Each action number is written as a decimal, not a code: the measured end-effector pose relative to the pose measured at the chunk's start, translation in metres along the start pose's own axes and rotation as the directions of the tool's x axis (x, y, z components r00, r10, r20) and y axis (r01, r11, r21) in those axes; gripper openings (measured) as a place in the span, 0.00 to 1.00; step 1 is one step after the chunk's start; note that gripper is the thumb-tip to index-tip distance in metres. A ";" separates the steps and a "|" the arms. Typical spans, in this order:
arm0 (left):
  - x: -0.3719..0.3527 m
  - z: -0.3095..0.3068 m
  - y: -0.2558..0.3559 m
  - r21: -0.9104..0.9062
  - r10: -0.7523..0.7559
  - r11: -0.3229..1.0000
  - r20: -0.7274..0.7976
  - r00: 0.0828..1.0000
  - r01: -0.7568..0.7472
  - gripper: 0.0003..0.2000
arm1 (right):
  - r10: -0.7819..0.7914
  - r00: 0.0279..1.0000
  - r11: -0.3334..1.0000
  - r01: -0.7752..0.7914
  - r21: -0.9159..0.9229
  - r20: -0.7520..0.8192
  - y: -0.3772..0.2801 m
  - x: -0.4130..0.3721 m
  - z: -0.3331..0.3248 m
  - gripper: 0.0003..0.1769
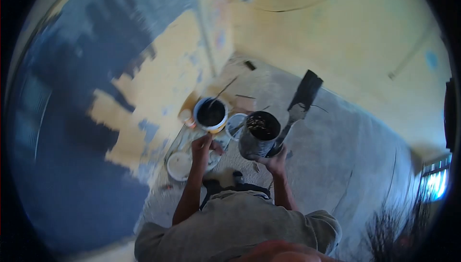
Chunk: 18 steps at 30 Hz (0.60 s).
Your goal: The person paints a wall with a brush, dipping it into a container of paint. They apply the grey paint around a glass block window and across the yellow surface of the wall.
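My right hand [274,163] grips a dark-stained paint pot [250,144] from below, with dark paint and pale flecks inside. In the same hand, a wide flat paintbrush [298,110] slants up to the right of the pot, its dark bristles uppermost. My left hand [205,146] has curled fingers, and whatever they may hold is hidden. It is just in front of a white bucket [197,110] of dark paint, from which a thin stick [226,87] leans out. Between bucket and pot is a smaller white tub [232,132].
A round white lid [179,166] and a small bottle [186,116] lie near the bucket on the dusty floor [314,166]. The left wall [81,166] is partly dark grey, partly yellow. Dark bristly twigs [394,228] stand at lower right.
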<state>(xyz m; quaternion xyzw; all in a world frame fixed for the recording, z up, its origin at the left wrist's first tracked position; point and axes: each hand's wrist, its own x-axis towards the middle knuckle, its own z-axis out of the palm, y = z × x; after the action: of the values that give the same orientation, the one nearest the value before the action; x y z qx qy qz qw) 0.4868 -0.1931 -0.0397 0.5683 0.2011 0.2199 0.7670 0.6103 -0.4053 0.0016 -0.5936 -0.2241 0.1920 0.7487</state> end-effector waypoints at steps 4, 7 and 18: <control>-0.023 0.027 0.012 -0.052 0.185 0.982 0.024 0.982 -0.184 0.26 | 0.014 0.977 1.000 -0.018 0.017 0.214 0.013 0.021 0.003 0.36; -0.048 0.070 0.026 0.324 0.231 0.912 0.097 0.968 -0.250 0.48 | 0.081 0.923 0.987 -0.127 0.099 0.376 0.022 0.026 -0.013 0.36; -0.116 -0.024 0.020 0.188 0.227 0.969 -0.440 0.869 -0.158 0.49 | 0.073 0.577 0.997 -0.061 -0.046 0.813 0.060 0.021 0.140 0.48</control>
<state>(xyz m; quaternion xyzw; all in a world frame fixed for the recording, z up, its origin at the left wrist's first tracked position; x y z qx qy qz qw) 0.3756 -0.2346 -0.0208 0.5722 0.3342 0.4077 0.6283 0.5479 -0.2682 -0.0277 -0.4525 -0.5207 0.4694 0.5511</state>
